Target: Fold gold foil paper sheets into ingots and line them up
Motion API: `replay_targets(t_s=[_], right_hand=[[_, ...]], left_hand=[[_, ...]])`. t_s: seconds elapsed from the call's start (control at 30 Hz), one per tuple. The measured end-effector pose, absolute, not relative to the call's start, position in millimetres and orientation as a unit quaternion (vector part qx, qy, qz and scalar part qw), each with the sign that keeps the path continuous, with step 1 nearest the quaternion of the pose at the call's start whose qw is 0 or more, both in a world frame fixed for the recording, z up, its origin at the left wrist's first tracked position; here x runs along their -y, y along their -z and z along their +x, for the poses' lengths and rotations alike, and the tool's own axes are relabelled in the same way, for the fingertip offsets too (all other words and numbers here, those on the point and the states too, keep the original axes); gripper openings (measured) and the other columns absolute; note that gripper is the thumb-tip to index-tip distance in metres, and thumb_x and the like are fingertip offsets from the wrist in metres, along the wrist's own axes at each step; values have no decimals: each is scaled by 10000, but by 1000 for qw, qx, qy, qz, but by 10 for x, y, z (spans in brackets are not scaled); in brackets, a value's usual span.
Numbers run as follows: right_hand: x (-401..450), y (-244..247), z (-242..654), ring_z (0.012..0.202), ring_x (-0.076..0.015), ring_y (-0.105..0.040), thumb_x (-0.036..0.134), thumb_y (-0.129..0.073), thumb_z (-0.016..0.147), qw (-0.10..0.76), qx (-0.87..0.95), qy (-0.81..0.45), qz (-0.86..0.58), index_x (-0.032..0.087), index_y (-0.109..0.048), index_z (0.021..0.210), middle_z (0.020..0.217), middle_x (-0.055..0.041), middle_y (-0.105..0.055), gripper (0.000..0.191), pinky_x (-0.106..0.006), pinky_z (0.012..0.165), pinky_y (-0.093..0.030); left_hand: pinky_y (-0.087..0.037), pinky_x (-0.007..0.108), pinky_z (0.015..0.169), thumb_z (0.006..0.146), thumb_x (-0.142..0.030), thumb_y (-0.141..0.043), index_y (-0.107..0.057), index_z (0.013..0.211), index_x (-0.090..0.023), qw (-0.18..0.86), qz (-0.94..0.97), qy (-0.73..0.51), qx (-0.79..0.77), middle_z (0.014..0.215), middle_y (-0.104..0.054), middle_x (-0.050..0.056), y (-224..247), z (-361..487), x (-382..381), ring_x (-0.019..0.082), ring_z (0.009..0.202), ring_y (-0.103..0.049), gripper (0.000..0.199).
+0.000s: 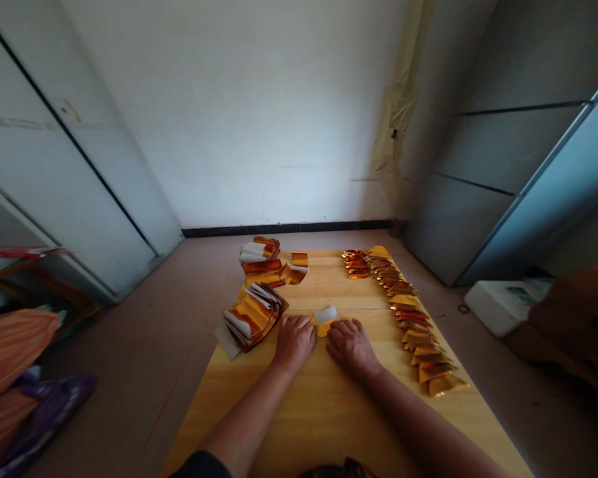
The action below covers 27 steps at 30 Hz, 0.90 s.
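Head view: left hand (294, 343), right hand (353, 348) flat on gold foil (323, 328).

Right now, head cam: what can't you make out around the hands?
Head view:
- gold foil piece: partly hidden by the left hand and right hand
- foil bundle: inner sheets hidden by outer ones
- far foil pile: folds too small to count
- wooden table: near edge cut off by the frame bottom

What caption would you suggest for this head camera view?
Hands press gold foil paper on a wooden table beside foil stacks.
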State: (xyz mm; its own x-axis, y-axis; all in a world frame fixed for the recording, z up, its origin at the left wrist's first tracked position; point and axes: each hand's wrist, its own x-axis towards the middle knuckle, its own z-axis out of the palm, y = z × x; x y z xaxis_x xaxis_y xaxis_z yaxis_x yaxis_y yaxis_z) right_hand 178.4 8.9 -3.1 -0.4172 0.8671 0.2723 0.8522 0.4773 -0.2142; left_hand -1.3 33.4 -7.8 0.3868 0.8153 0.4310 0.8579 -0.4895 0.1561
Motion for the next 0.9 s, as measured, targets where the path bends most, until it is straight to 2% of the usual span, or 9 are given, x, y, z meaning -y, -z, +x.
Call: replay_targets(t_s=[0.17, 0.47, 0.9], right_hand=[[-204, 56, 1769, 953, -183, -509, 256, -493, 902, 184, 832, -38, -521, 237, -631, 974, 1047, -46, -625, 157, -311, 853, -335], [-397, 108, 1758, 1036, -212, -499, 284, -482, 900, 166, 832, -27, -529, 259, -583, 1124, 1172, -62, -596, 248, -350, 896, -333], [-686, 127, 1708, 1053, -218, -490, 279, -477, 901, 167, 828, -26, -534, 259, -574, 1134, 1201, -61, -588, 253, -361, 883, -323]], left_hand=[[-369, 410, 862, 848, -217, -537, -650, 748, -201, 25, -812, 226, 537, 904, -679, 50, 38, 53, -449, 202, 896, -572, 152], [-389, 395, 816, 854, -199, -518, -651, 792, -209, 39, -806, 228, 545, 918, -668, 60, 104, 59, -689, 212, 899, -554, 147], [-415, 365, 792, 856, -185, -511, -641, 781, -197, 34, -806, 209, 553, 906, -655, 58, 118, 43, -967, 209, 872, -552, 151]])
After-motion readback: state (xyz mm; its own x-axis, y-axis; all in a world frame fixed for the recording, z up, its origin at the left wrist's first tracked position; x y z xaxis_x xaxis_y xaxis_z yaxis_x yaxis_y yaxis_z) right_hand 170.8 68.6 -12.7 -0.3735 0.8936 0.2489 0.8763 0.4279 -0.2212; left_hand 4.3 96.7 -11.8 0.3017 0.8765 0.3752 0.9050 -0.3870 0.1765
